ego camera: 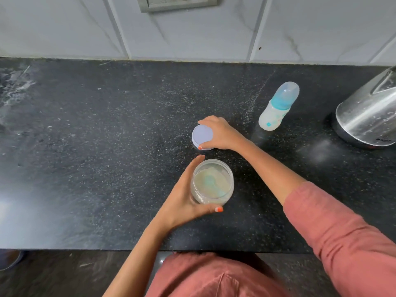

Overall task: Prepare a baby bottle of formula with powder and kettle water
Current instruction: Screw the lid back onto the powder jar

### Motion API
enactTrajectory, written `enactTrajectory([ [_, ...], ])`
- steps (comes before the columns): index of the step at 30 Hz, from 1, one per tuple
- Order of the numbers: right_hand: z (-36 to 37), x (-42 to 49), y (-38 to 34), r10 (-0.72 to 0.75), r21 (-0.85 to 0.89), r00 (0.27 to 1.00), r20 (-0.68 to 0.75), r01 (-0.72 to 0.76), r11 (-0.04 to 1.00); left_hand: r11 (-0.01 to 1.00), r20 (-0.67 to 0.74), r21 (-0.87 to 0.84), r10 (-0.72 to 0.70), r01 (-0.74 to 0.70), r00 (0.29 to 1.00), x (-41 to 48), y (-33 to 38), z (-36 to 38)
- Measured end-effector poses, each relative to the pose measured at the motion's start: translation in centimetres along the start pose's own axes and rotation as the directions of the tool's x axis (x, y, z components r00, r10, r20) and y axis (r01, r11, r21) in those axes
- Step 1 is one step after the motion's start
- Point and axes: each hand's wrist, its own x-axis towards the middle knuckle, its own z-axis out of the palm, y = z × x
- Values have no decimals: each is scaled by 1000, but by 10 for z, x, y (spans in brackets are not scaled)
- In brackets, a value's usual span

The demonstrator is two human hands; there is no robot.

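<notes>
An open clear jar (212,182) of pale formula powder stands on the black counter (107,146), with a blue scoop half buried in the powder. My left hand (185,196) grips the jar from its left side, thumb curled round the near wall. Just beyond the jar lies its round white lid (201,136), flat on the counter; my right hand (221,135) holds it by the edge with curled fingers and thumb. A baby bottle (276,108) with a blue collar and a clear cap stands to the right, apart from both hands.
A steel kettle (368,112) on its base stands at the right edge of the counter. A tiled wall with a switch plate (177,3) runs along the back. The counter's front edge (150,250) is close to my body.
</notes>
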Motion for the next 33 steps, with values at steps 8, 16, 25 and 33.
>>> enactTrajectory([
  [8,-3,7,-11,63,-164,997,44,-55,985,1000,-22,-2,21,-21,1000,4,-13,-1],
  [16,-41,-29,-35,85,-30,996,-24,-86,996,999,-45,-19,39,-40,998,5,-16,-3],
  [25,-80,-120,-82,34,6,999,36,-34,999,998,-62,-65,-10,6,998,4,-18,0],
  [33,-53,-142,-95,1,-74,997,81,5,997,990,-51,-130,-57,50,997,5,-19,4],
])
